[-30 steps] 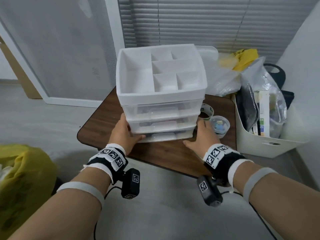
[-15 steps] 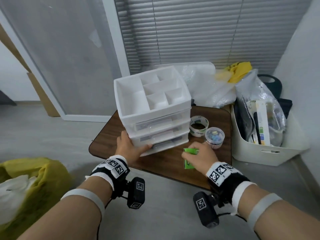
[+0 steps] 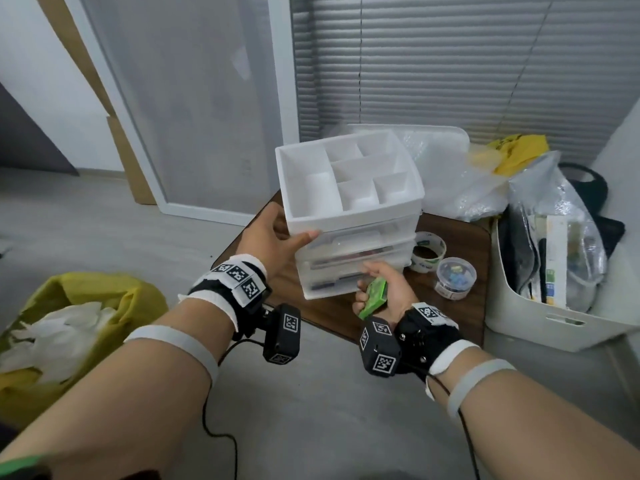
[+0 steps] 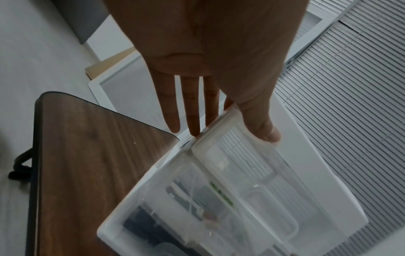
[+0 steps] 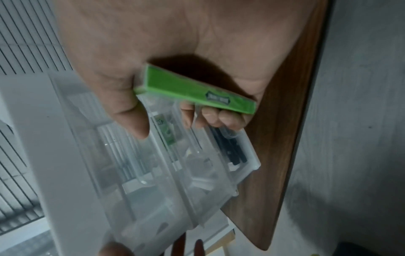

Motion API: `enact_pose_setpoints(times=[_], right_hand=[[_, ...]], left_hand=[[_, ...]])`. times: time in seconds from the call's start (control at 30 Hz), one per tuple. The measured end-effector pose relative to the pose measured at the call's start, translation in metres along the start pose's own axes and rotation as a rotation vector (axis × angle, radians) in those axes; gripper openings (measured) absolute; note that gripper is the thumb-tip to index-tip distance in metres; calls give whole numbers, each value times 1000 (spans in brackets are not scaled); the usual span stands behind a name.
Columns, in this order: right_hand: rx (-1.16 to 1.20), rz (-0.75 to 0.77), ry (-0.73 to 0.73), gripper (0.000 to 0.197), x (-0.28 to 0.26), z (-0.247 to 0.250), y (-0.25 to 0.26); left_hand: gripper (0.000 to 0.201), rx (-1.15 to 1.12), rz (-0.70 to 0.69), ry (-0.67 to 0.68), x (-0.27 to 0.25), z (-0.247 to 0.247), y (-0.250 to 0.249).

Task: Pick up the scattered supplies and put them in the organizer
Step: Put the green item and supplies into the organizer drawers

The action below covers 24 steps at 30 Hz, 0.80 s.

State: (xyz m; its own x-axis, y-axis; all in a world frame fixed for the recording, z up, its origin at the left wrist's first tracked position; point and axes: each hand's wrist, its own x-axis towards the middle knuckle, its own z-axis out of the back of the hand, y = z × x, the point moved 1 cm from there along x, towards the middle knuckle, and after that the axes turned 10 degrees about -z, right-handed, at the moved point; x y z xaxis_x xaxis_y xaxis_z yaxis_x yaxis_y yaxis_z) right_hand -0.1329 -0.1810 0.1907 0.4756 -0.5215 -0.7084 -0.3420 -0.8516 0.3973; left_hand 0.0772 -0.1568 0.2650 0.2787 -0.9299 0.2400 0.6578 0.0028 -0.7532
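Note:
The white organizer, an open divided tray over three clear drawers, stands on the brown table. My left hand rests flat against its left side with straight fingers, the thumb lying on the top drawer's front. My right hand grips a small green box in the palm, just in front of the lower drawers. In the right wrist view the green box lies across curled fingers whose tips touch a drawer front. Pens and small items show through the clear drawers, which look closed.
A roll of tape and a small clear tub of coloured bits sit on the table right of the organizer. A white bin of bagged items stands further right. A yellow bag lies on the floor at left.
My right hand has lifted the green box off the table and brought it to the drawer fronts. My left hand slid up from the bottom drawer to the organizer's upper left corner.

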Motion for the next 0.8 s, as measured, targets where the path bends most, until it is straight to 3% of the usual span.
enact_pose_setpoints(times=[0.27, 0.4, 0.53, 0.6, 0.73, 0.8], right_hand=[[-96, 66, -43, 14, -26, 46, -13], [-428, 110, -200, 42, -49, 60, 2], [-432, 163, -241, 61, -69, 58, 24], [-511, 289, -249, 53, -76, 48, 36], [-1010, 569, -384, 11, -71, 30, 66], [-1137, 580, -430, 14, -65, 23, 74]], left_hand=[[55, -6, 26, -73, 4, -16, -2], [54, -65, 21, -143, 3, -28, -4], [53, -114, 15, -178, 1, -35, -1], [51, -135, 12, -192, 0, -37, -1], [51, -147, 2, -203, -2, -37, -2], [51, -153, 1, -210, -3, -37, -1]])
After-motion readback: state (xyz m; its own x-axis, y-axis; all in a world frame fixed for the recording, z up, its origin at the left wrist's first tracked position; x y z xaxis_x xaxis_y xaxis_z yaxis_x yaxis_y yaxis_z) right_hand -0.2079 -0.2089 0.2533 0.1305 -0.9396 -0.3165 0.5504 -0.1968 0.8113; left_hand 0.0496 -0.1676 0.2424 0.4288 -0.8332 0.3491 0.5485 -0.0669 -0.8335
